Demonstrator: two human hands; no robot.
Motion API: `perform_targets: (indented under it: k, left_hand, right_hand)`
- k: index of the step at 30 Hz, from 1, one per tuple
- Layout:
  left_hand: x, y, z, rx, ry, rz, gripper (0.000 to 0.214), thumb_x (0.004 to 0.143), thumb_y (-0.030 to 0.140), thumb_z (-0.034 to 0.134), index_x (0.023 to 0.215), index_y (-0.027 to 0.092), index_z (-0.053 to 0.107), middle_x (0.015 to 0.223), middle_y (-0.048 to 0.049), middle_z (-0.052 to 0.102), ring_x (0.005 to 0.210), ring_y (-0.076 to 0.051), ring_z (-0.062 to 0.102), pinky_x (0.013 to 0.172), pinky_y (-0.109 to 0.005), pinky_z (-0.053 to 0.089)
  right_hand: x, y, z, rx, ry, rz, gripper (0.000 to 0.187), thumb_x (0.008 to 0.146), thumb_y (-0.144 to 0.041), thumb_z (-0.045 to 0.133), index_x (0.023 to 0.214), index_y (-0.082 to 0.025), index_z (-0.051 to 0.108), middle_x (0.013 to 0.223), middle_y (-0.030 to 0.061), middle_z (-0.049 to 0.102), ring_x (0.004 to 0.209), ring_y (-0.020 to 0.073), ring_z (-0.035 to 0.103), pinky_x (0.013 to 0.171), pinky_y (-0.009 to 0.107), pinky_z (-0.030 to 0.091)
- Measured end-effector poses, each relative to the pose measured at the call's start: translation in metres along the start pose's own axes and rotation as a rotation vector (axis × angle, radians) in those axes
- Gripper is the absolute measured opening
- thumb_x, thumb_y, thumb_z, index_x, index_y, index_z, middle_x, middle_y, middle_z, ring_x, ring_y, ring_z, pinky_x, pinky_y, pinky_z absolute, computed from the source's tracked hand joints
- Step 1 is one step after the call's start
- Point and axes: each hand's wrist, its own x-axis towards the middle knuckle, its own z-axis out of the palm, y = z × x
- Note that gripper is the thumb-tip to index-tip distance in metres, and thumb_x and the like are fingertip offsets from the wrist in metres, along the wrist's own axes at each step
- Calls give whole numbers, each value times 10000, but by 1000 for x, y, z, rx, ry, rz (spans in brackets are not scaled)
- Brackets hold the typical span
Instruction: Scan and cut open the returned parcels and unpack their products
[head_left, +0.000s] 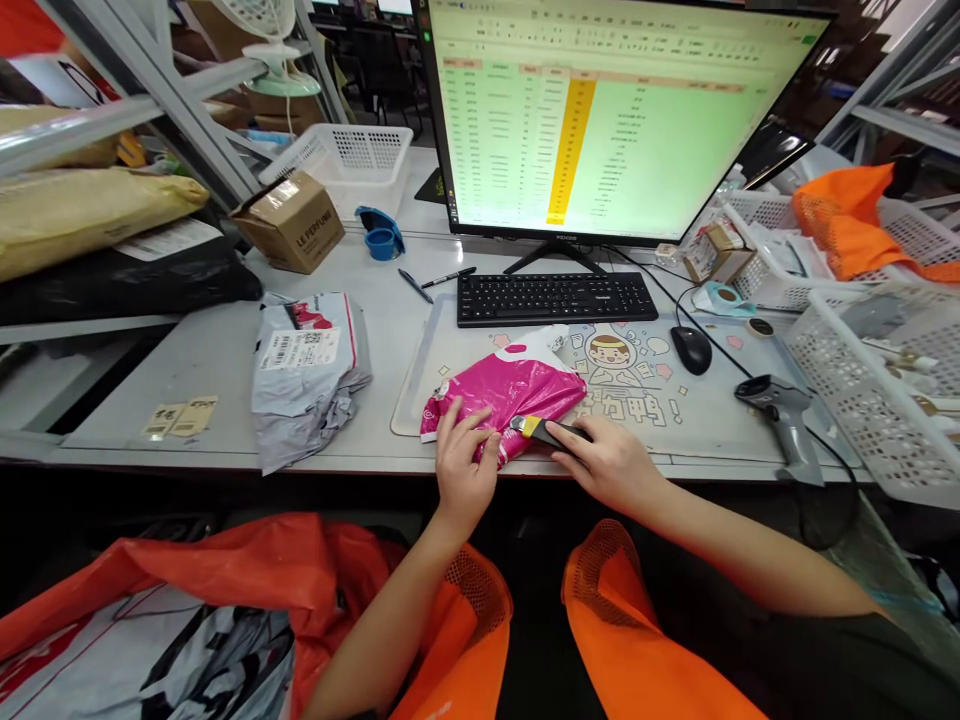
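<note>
A bright pink plastic mailer bag (510,392) lies on the desk mat (697,415) in front of the keyboard. My left hand (463,465) presses down on the bag's near left end, fingers spread flat on it. My right hand (611,465) grips a black and yellow utility knife (546,430); its blade end touches the bag's near edge, just right of my left fingers.
A grey mailer (307,375) lies at left, a cardboard box (289,220) and white basket (345,160) behind it. Keyboard (555,297), monitor (600,110), mouse (691,350) and barcode scanner (784,420) surround the mat. White baskets (874,400) stand at right. Orange mesh bags (225,610) sit below the desk edge.
</note>
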Motion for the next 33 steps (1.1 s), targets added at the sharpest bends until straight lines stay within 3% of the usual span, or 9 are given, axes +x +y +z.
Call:
perform_targets:
  k: [5, 8, 10, 13, 17, 21, 26, 29, 33]
  left_hand:
    - [0, -4, 4, -10, 12, 66, 286, 1027, 340, 519, 784, 234, 627, 837, -46, 766, 939, -230, 754, 1171, -602, 436]
    - [0, -8, 4, 17, -32, 69, 333, 1035, 376, 495, 759, 240, 625, 827, -58, 766, 897, -228, 754, 1143, -584, 466]
    - [-1, -11, 2, 8, -19, 81, 330, 1032, 367, 501, 751, 239, 617, 816, -60, 761, 880, -228, 753, 1107, -566, 499]
    - [-4, -11, -7, -29, 42, 68, 297, 1026, 324, 508, 757, 237, 597, 800, -58, 749, 870, -228, 750, 995, -512, 567]
    - [7, 6, -22, 48, -114, 108, 213, 1021, 284, 533, 844, 233, 641, 867, -42, 757, 932, -230, 730, 1139, -544, 451]
    - [49, 27, -25, 347, -420, 147, 222, 957, 418, 642, 904, 208, 688, 975, -107, 723, 977, -309, 664, 1069, -565, 448]
    - [101, 22, -12, 365, -880, 262, 284, 991, 338, 541, 753, 216, 634, 818, -83, 674, 816, -269, 633, 756, -391, 469]
    - [103, 19, -5, 293, -875, 289, 321, 1018, 314, 478, 731, 219, 584, 755, -54, 650, 739, -229, 601, 696, -353, 426]
    - [82, 23, 2, 235, -670, 331, 304, 1018, 252, 453, 728, 215, 535, 743, -46, 625, 714, -202, 573, 681, -334, 411]
  right_hand:
    - [12, 14, -6, -49, -69, -38, 432, 1070, -476, 511, 1396, -259, 693, 998, 116, 687, 844, 226, 608, 721, 327, 458]
    - [20, 57, -19, -106, -173, -39, 434, 1043, -518, 549, 1397, -314, 696, 990, 102, 702, 834, 211, 610, 730, 315, 429]
    - [19, 105, -37, -207, -230, 170, 450, 1035, -523, 560, 1410, -309, 689, 963, 108, 709, 824, 214, 620, 723, 317, 410]
    - [0, 180, -66, -385, -191, 727, 544, 1065, -561, 465, 1455, -233, 655, 994, 171, 718, 839, 250, 654, 702, 345, 390]
    - [-44, 221, -67, -366, -229, 893, 644, 1071, -592, 408, 1476, -140, 626, 1130, 242, 715, 1000, 323, 674, 791, 406, 431]
    - [-69, 190, -34, -315, -233, 884, 549, 1052, -472, 467, 1487, -168, 607, 1162, 215, 703, 1042, 350, 666, 881, 448, 482]
    - [-38, 95, -14, -112, 101, 557, 450, 1023, -396, 482, 1328, -146, 699, 1371, 216, 614, 1302, 366, 549, 1086, 533, 436]
    - [-4, 27, -3, 150, 130, 183, 414, 1041, -405, 496, 1340, -186, 680, 1415, 169, 607, 1382, 318, 498, 1158, 491, 408]
    - [27, -18, 23, 184, 174, 123, 406, 1013, -397, 577, 1343, -173, 657, 1404, 190, 610, 1398, 368, 472, 1128, 545, 393]
